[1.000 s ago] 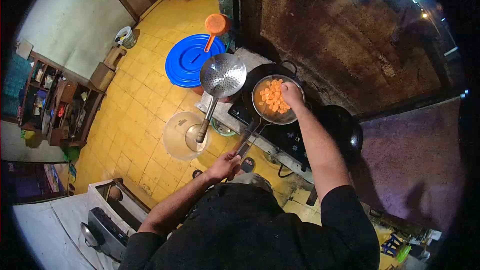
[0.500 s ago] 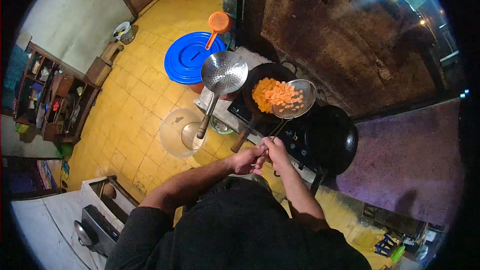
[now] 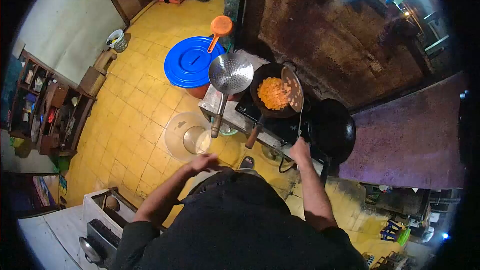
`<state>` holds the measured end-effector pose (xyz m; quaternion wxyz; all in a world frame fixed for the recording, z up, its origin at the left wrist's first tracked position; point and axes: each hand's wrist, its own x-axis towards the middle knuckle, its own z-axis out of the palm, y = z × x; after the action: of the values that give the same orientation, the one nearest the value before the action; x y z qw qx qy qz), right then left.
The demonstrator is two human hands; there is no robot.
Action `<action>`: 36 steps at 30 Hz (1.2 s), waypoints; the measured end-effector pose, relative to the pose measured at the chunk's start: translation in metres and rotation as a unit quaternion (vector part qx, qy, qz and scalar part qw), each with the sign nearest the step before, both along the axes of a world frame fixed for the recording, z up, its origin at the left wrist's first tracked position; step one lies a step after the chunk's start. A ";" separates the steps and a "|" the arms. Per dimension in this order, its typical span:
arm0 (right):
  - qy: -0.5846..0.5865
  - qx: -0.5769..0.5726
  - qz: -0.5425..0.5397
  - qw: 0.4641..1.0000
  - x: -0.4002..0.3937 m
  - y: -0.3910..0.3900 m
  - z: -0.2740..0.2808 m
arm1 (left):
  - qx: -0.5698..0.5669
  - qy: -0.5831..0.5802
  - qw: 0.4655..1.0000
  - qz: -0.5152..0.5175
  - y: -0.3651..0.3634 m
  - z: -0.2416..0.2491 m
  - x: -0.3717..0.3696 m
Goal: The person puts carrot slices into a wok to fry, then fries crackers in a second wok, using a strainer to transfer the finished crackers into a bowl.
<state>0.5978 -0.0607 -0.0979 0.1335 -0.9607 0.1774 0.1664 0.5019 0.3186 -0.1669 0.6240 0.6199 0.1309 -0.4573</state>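
Note:
My right hand is closed round the handle of a mesh strainer. The strainer is tipped steeply over the right side of a wok, with some small orange pieces still on its mesh. A heap of the same orange pieces lies in the wok, which stands on a black stove. My left hand is by my waist, fingers loosely stretched, with nothing seen in it. A perforated metal skimmer rests left of the wok, its wooden handle pointing towards me.
A large black wok stands right of the stove. To the left are a blue lid on a bucket, an orange dipper on top, and a clear plastic tub on the yellow tiled floor. A brown wall rises behind the stove.
My left hand has come off the strainer handle and drawn back left. The strainer has turned from nearly flat to steeply tipped, and more orange pieces have slid off it into the wok.

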 end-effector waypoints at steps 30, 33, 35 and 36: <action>-0.038 0.224 -0.153 0.962 0.015 0.022 -0.036 | 0.281 -0.027 0.956 0.085 0.118 -0.112 -0.193; -0.024 0.347 -0.206 0.915 0.018 -0.002 -0.048 | 0.249 0.013 0.958 0.142 0.104 -0.069 -0.172; -0.051 0.286 -0.226 0.930 0.014 0.003 -0.049 | 0.261 -0.027 0.958 0.112 0.101 -0.069 -0.170; -0.051 0.286 -0.228 0.929 0.013 0.005 -0.048 | 0.271 -0.070 0.956 0.085 0.100 -0.069 -0.166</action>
<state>0.6103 -0.0553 -0.1460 0.4464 -0.8224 0.3297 0.1256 0.3355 0.4184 -0.2363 0.4767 0.7826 0.2581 -0.3061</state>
